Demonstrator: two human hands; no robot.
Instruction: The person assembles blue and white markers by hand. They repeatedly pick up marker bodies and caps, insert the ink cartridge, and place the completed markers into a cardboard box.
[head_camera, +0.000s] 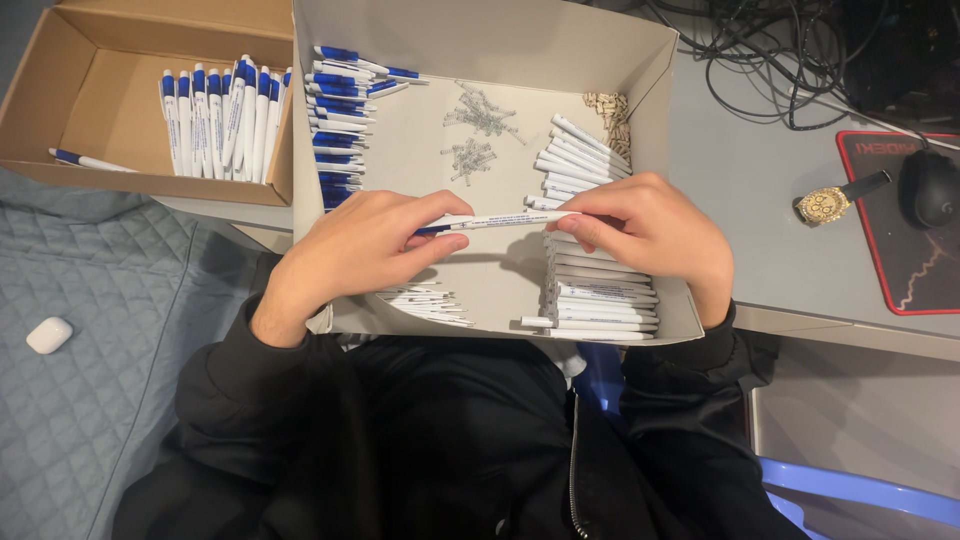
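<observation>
Hands meet over our white box (640, 60): left hand (360, 250) and right hand (650, 225) fingers pinch one pen (500, 220).

You are sitting at a desk in what is looking like an office or home work corner: a grey desk (800, 260) is carrying a computer mouse (930, 187) on a black, red-edged mouse pad (905, 260), tangled cables (770, 50) are trailing behind, and a blue chair (850, 487) is showing beneath you.
</observation>
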